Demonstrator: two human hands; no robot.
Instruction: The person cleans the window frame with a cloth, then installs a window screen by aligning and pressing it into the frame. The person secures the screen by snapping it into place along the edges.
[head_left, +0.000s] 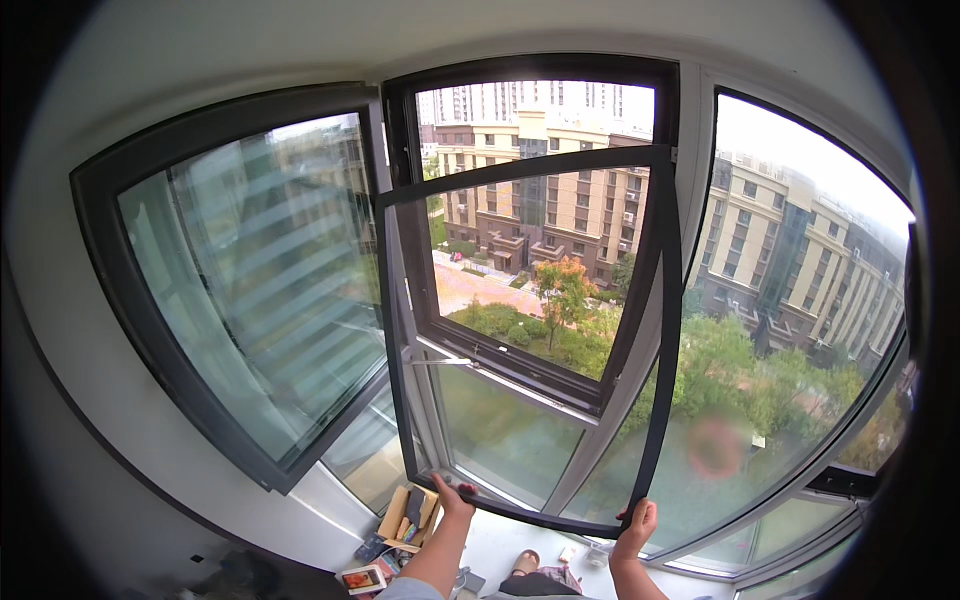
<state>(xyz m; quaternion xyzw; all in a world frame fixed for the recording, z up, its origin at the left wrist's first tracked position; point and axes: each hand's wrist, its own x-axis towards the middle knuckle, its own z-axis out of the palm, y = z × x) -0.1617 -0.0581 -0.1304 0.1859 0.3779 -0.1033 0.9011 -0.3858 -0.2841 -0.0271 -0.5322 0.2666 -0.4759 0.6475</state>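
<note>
A dark, narrow rectangular frame, which looks like a window screen, stands tilted before me. My left hand grips its lower bar near the left corner. Around the lower right corner my right hand is closed, thumb upward. The frame's upper bar crosses the window opening below the dark brown window frame's top, and its upper right corner overlaps the opening's right side. Whether the two touch there I cannot tell. Any mesh is too fine to make out.
A dark-framed window sash is swung inward on the left. A metal stay juts out near the sill. A cardboard box of items sits on the floor by a picture-fronted box. Fixed glass lies to the right.
</note>
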